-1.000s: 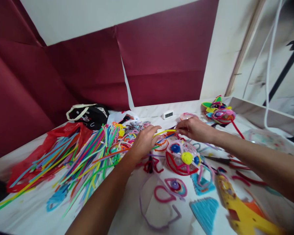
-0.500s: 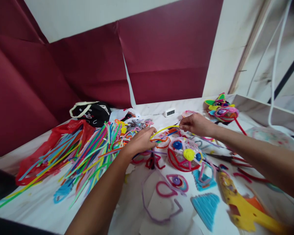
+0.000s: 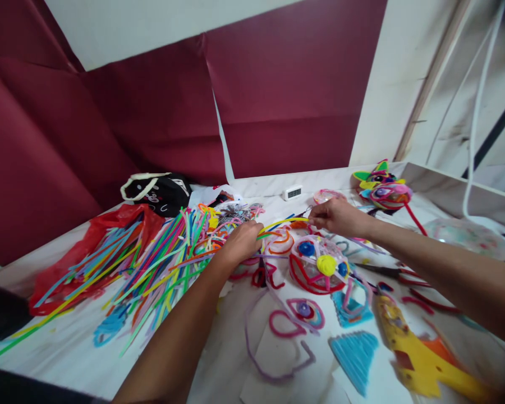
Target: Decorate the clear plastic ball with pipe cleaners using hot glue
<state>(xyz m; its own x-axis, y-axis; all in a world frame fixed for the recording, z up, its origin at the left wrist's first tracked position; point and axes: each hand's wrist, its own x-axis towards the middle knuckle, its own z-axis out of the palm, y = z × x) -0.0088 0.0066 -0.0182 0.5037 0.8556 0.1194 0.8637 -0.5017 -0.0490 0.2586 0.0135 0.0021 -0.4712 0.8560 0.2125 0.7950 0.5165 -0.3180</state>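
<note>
A yellow pipe cleaner (image 3: 285,221) arches slightly between my two hands above the cluttered middle of the table. My left hand (image 3: 244,240) is closed around its left end, where a bit of green also shows. The fingertips of my right hand (image 3: 335,216) pinch its other end. Just below sits a rounded face figure (image 3: 316,266) with a red rim, blue eyes and a yellow nose. An orange pipe cleaner loop (image 3: 280,242) lies under the yellow strand. Closer to me are a purple-centred eye piece (image 3: 305,312) and a blue ribbed triangle (image 3: 354,356).
Many loose pipe cleaners (image 3: 168,269) spread to the left beside a red plastic bag (image 3: 149,224). A yellow glue gun (image 3: 425,359) and dark-bladed pliers or scissors (image 3: 376,270) lie at right. Farther back are a black bag (image 3: 168,196), a small white digital display (image 3: 293,193) and a colourful figure (image 3: 382,188).
My left hand has shifted slightly left, and a green bit now shows beside its fingers. Both hands keep hold of the yellow pipe cleaner. The view has tilted very slightly.
</note>
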